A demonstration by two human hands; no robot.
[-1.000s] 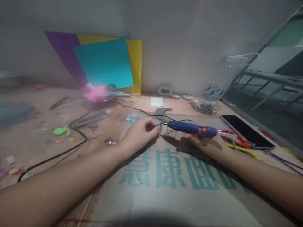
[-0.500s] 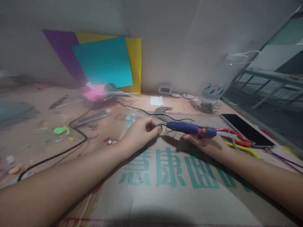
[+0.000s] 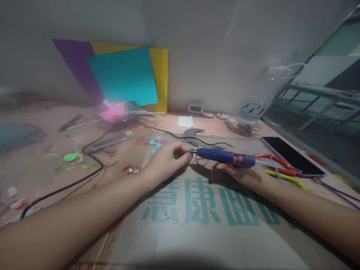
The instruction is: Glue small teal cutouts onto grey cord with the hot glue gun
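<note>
My right hand (image 3: 242, 172) grips a blue hot glue gun (image 3: 216, 154) from below, a clear glue stick (image 3: 267, 163) jutting from its rear. The metal nozzle points left and meets a tiny teal piece (image 3: 191, 150) at the fingertips of my left hand (image 3: 170, 157). Thumb and forefinger there are pinched on that piece; its exact shape is too small to make out. Thin wire loops (image 3: 201, 161) show just below the nozzle. Left of my left hand lie several small light-blue cut pieces (image 3: 153, 142) on the cardboard (image 3: 197, 240).
Red-and-yellow-handled pliers (image 3: 298, 182) and a phone (image 3: 292, 155) lie at right. A clear bottle (image 3: 251, 101) stands behind them. A black cord (image 3: 70, 183) crosses the left side among scraps. Coloured sheets (image 3: 123, 78) lean on the wall, beside a bowl holding something pink (image 3: 112, 112).
The glue gun has shifted slightly left and down, and its nozzle now sits against the teal piece. My left hand keeps its pinch almost unmoved.
</note>
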